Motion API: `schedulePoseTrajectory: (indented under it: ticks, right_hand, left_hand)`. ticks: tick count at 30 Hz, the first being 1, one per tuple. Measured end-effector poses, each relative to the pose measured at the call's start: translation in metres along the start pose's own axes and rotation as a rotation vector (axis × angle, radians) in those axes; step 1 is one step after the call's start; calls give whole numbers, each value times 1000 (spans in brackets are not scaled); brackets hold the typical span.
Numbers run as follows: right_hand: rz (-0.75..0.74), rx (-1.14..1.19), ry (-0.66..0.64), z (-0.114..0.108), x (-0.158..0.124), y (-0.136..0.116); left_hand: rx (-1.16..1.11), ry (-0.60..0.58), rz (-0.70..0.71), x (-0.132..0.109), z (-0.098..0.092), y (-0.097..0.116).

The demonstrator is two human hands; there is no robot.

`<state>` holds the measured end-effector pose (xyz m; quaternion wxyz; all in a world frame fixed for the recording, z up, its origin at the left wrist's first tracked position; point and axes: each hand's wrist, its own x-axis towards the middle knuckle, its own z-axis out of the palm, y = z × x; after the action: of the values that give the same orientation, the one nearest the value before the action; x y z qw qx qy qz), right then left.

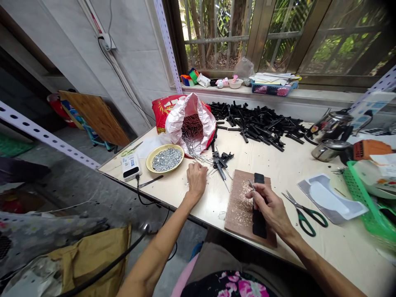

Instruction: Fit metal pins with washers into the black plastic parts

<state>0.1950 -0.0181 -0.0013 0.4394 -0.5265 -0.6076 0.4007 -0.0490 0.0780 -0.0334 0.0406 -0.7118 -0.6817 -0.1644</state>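
My right hand (pixel 269 205) pinches a thin metal rod (pixel 251 184) above a brown wooden board (pixel 236 206). A black strip (pixel 259 229) lies along that board, partly under my hand, with pale crumbs scattered beside it. My left hand (pixel 196 179) rests on the table with its fingers curled, close to the metal rods (pixel 198 156) that spill from a red and white sack (pixel 176 111). What its fingers hold, if anything, is hidden. Just right of it lie a few black plastic parts (pixel 220 163) with thin rods among them. A yellow dish (pixel 149 163) of small shiny metal pieces (pixel 167 159) stands to its left.
Black plastic parts (pixel 262 121) are heaped along the window side. Green-handled scissors (pixel 305 214) lie right of the board, near a white curved piece (pixel 331 200) and a green basket (pixel 355 185). A metal kettle (pixel 335 121) stands far right. A white device (pixel 131 167) with a cable sits left.
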Motion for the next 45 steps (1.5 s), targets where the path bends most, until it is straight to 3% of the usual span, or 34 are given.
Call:
schedulePoseTrajectory:
  ticks: [3,8,14,16,17,20,22,24,32,40,45]
  right_hand:
    - [11,12,1,0,1,-1]
    - [7,-39,24,-6,4,4]
    - [-243,-264,64,-8,21,4]
    - [-339,-291,71,-5,30,-3]
    - [-374,-305,72,-3,35,-7]
    - [-429,-388,84,5,47,-19]
    - [-435,-474,101,10,50,-23]
    - [-442,-552,115,13,51,-26]
    - [-495,-699,139,15,43,-32]
    - [-617,-893,217,16,39,-32]
    - [-642,-978,238,14,37,-20]
  left_hand:
    - [-42,-15,-71,21,15,8]
    - [-99,-47,-56,37,33,14]
    - [-202,-15,-60,37,23,15]
    - [-506,1,-150,29,12,21]
    - [-764,-29,-228,24,5,25]
    - [-1520,-296,-438,5,-16,41]
    - [-1803,-414,-518,-6,-28,51]
    - [-1936,-454,-556,-14,-36,60]
    - [-1985,-425,-542,-20,-44,69]
    - [-1805,-274,-455,-26,-43,70]
    - [-1805,-333,-467,-27,-38,73]
